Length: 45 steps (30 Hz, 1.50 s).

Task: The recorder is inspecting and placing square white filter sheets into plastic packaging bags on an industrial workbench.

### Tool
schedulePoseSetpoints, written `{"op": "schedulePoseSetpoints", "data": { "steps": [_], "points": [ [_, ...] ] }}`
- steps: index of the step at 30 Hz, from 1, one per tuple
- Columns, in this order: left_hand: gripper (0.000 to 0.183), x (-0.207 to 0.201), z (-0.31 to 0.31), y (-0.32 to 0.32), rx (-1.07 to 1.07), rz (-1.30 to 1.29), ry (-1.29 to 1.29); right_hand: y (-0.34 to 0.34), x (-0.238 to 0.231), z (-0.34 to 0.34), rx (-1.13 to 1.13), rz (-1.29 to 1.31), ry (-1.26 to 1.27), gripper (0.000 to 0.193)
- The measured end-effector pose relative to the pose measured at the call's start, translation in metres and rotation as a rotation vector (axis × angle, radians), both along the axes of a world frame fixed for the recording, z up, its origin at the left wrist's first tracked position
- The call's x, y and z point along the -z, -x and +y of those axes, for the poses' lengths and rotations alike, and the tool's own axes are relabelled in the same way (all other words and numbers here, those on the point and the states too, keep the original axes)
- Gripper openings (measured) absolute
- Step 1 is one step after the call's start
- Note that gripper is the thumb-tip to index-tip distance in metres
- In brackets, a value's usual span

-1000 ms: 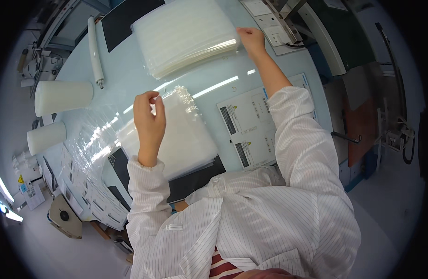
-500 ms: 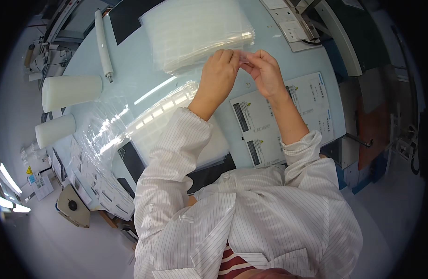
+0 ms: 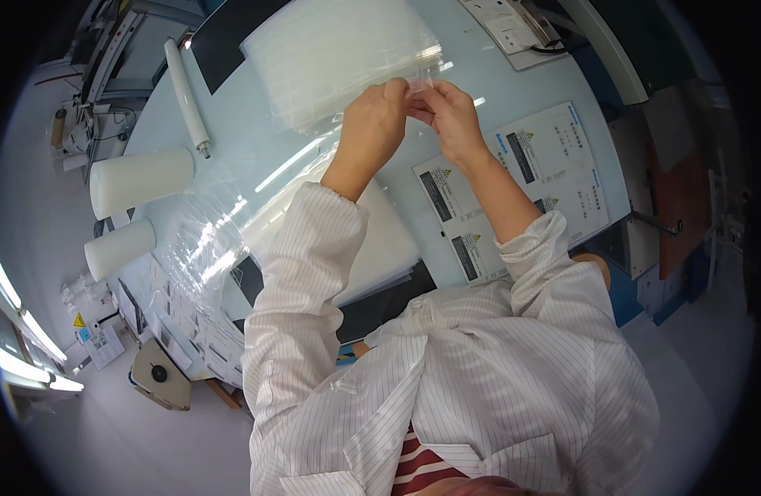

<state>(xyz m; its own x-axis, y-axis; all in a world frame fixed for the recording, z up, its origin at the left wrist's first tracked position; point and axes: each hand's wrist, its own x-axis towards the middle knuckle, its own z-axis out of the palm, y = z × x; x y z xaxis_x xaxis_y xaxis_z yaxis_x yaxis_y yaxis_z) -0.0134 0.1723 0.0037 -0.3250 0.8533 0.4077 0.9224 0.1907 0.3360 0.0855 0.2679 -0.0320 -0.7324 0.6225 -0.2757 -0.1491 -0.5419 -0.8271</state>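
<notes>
My left hand [image 3: 372,124] and my right hand [image 3: 451,122] meet at the near edge of a stack of translucent plastic sheets [image 3: 335,62]. Fingers of both hands are pinched together on a thin piece of clear plastic film [image 3: 422,83]. Its outline is hard to make out against the table, and I cannot tell whether it belongs to the stack. Below my left forearm lies a second pile of translucent sheets [image 3: 385,240], partly covered by my sleeve. White printed sheets [image 3: 513,186] with black label blocks lie to the right, under my right forearm.
Crumpled clear film [image 3: 200,240] spreads over the table's left side. Beside it lie two whitish rolls, one larger [image 3: 141,182] and one smaller [image 3: 120,248]. A long white roller [image 3: 186,99] lies at the far left, near a black sheet [image 3: 232,41]. Metal equipment [image 3: 513,33] stands far right.
Both hands have shifted slightly left and away from me, still pinching the clear film. The whole view has turned a little, moving the rolls and printed sheets rightward in the picture.
</notes>
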Motion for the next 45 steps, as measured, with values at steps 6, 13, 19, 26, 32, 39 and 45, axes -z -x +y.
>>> {"op": "schedulePoseSetpoints", "data": {
  "steps": [6,13,19,26,32,39,45],
  "points": [
    [0.016,-0.076,-0.029,0.065,-0.312,-0.117,-0.561,0.004,-0.004,0.001,0.055,-0.162,0.025,0.017],
    [0.019,-0.159,-0.18,0.163,-0.687,-0.357,-1.153,-0.002,0.004,0.013,0.069,-0.183,0.026,0.017],
    [0.018,-0.145,-0.329,0.139,-0.876,0.154,-0.817,-0.013,-0.001,0.033,0.014,-0.225,-0.054,0.018],
    [0.037,-0.047,-0.412,0.107,-0.761,0.212,0.482,-0.018,-0.018,0.036,-0.061,-0.224,-0.023,0.027],
    [0.024,0.009,-0.287,0.097,-0.69,-0.402,-0.014,-0.029,-0.042,0.015,-0.131,-0.265,-0.086,0.041],
    [0.032,0.015,-0.15,0.082,-0.751,-0.903,-0.051,-0.039,-0.068,-0.017,-0.176,-0.298,-0.193,0.044],
    [0.015,-0.023,-0.226,-0.01,-0.797,-0.56,-0.36,-0.081,-0.064,-0.064,-0.448,-0.205,-0.258,0.049]
  ]
}}
